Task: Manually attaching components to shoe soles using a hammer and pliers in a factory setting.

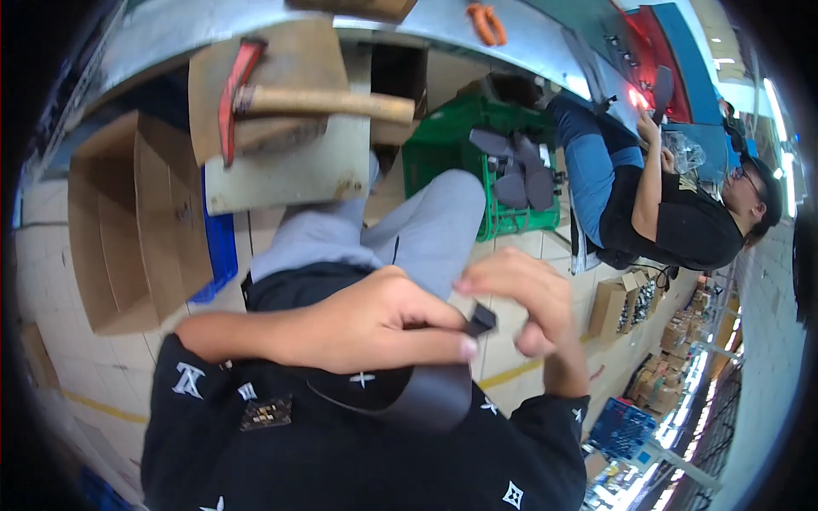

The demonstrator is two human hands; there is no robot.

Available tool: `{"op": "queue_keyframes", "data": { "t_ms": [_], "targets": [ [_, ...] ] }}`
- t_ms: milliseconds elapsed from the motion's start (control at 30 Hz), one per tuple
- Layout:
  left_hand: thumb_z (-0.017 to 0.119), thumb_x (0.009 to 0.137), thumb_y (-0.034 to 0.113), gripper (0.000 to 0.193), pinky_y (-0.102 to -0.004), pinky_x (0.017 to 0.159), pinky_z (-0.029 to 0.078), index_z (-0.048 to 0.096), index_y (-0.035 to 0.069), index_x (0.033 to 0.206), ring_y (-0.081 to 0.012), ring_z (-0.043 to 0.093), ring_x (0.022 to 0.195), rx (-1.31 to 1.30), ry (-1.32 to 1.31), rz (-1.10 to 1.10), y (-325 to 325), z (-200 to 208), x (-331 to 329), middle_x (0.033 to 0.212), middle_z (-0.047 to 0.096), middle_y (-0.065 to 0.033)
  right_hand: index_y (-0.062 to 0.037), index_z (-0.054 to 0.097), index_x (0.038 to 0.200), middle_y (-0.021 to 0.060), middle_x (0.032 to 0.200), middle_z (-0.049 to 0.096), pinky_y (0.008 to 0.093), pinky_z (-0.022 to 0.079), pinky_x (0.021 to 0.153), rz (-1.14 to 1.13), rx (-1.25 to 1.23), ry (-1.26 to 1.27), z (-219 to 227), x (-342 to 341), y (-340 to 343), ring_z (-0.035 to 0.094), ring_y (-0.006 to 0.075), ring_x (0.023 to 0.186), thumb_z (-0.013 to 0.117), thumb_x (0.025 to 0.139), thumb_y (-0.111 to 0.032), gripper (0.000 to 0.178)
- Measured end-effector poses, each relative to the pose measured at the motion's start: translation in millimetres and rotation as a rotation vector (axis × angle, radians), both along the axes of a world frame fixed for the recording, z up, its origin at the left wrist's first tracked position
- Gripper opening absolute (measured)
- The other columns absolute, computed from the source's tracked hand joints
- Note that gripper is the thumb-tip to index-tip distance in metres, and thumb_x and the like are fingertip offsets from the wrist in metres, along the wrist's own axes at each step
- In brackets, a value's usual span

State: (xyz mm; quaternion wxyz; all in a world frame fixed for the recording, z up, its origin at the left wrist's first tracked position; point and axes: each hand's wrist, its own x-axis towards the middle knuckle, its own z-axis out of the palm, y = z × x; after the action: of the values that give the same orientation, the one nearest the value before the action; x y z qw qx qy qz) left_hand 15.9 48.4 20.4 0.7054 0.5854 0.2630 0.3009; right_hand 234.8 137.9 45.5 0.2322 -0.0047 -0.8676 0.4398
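In front of my chest, my left hand (375,324) pinches a dark grey, flat, rounded piece (430,400) between thumb and fingers. A small black block (482,320) shows at the fingertips; I cannot tell whether it is part of the same piece. Just right of the block, my right hand (524,298) has its fingers curved and apart, with nothing visible between them. Similar dark flat pieces (520,175) lie in a green crate (422,157) beyond my knees.
A hammer (324,102) with a red head lies on a board-topped stand (290,183) before me. At left is an open cardboard box (145,221). Orange-handled tool (486,24) lies on the metal bench. A co-worker (673,213) sits at right; boxes (626,302) stand behind.
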Motion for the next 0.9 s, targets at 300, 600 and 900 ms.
{"op": "queue_keyframes", "data": {
  "t_ms": [300, 600, 900],
  "targets": [
    [0.063, 0.095, 0.015, 0.024, -0.0231, 0.077, 0.049, 0.073, -0.007, 0.1, -0.0093, 0.064, 0.085, -0.235, -0.078, 0.576, 2.5, 15.1, -17.3, 0.09, 0.074, -0.008, 0.0022, 0.064, 0.079, 0.0077, 0.066, 0.059, 0.0294, 0.044, 0.057, -1.045, 0.174, -0.119, -91.2, -23.4, 100.3, 0.056, 0.0125, 0.059, 0.061, 0.097, -0.016, 0.026],
    [0.065, 0.094, 0.014, 0.024, -0.0265, 0.062, 0.042, 0.074, -0.007, 0.093, -0.0083, 0.054, 0.065, -0.078, 0.02, 0.678, -20.9, 45.4, -30.3, 0.066, 0.061, -0.0093, -0.0025, 0.063, 0.102, 0.0174, 0.102, 0.065, 0.0484, 0.051, 0.081, -1.068, 0.781, -0.477, -150.2, -112.3, 313.1, 0.06, 0.0366, 0.105, 0.059, 0.094, -0.045, 0.043],
    [0.063, 0.094, 0.016, 0.027, -0.0286, 0.063, 0.043, 0.069, -0.007, 0.081, -0.0106, 0.057, 0.066, -0.159, -0.08, 0.68, -28.6, 34.1, -31.6, 0.068, 0.063, -0.009, -0.0031, 0.065, 0.098, 0.0145, 0.106, 0.061, 0.0326, 0.047, 0.075, -0.217, -0.955, 0.231, -57.7, -29.6, 139.2, 0.06, 0.0212, 0.084, 0.05, 0.097, -0.039, 0.039]
  ]
}}
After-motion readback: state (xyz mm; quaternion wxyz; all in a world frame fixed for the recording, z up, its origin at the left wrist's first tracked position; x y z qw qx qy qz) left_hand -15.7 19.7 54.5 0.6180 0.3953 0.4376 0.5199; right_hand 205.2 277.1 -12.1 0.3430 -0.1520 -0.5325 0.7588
